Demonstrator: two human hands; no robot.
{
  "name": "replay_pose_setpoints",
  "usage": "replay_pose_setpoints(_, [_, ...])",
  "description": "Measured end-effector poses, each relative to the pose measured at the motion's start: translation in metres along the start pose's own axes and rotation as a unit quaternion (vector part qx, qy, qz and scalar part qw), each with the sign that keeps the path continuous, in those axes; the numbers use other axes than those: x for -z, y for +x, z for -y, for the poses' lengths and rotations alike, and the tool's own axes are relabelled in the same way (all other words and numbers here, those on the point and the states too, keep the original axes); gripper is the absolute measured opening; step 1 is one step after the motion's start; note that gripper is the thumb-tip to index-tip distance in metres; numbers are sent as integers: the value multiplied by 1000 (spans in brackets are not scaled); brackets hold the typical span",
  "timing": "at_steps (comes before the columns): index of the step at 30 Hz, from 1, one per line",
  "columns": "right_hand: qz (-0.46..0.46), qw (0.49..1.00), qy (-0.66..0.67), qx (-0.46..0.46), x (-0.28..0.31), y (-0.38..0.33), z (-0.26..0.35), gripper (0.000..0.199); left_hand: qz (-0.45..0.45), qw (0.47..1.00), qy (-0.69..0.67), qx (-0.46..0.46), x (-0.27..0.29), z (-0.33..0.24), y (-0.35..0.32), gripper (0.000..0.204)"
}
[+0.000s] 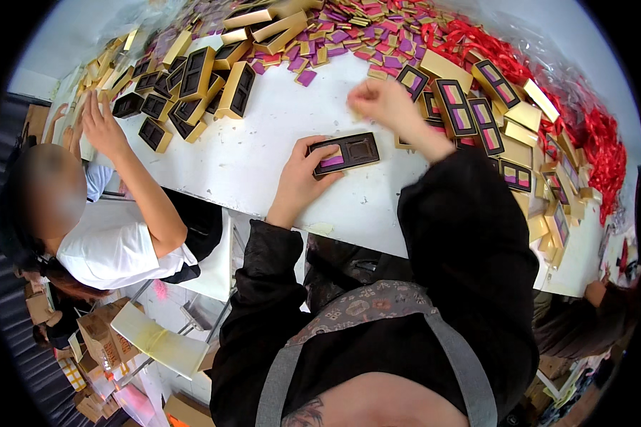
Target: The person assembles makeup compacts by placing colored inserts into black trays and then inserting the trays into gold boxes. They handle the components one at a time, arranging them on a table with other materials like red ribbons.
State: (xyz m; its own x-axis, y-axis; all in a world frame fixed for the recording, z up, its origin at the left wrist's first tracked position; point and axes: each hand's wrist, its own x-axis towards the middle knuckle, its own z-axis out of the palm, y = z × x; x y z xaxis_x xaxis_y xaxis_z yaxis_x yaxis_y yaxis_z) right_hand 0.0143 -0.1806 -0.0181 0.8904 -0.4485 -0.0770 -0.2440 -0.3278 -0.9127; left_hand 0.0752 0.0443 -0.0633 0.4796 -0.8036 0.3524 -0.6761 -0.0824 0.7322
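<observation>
My left hand [308,171] grips a shallow box with a black two-compartment insert [364,148], resting on or just above the white table [278,107]. In its left compartment, partly under my fingers, sits a purple-and-gold piece [332,158]; the right compartment shows only black. My right hand [386,107] is above the table, beyond the box and to its right. Its fingertips are pinched together, slightly blurred, and whatever they may hold cannot be made out.
Gold boxes with black inserts [196,75] lie piled at the far left. Loose purple, pink and gold pieces [342,35] spread along the back. Filled boxes [454,107] crowd the right, beside red ribbon [605,142]. Another person [121,235] sits at my left, one arm raised over the table.
</observation>
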Motion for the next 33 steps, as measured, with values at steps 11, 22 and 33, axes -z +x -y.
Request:
replay_pose_setpoints(11, [-219,876,-299,308,-35,-60,-5,18,-8,999,45,-13,-2,-2,-2,47])
replay_pose_setpoints(22, [11,983,-116,142,-12,-38,-22,22,10,1000,1,-5,-3,2,-2,44])
replay_pose_setpoints(33, [26,886,-288,363,-17,-99,-31,33,14,998,-35,41,1,-8,-1,43])
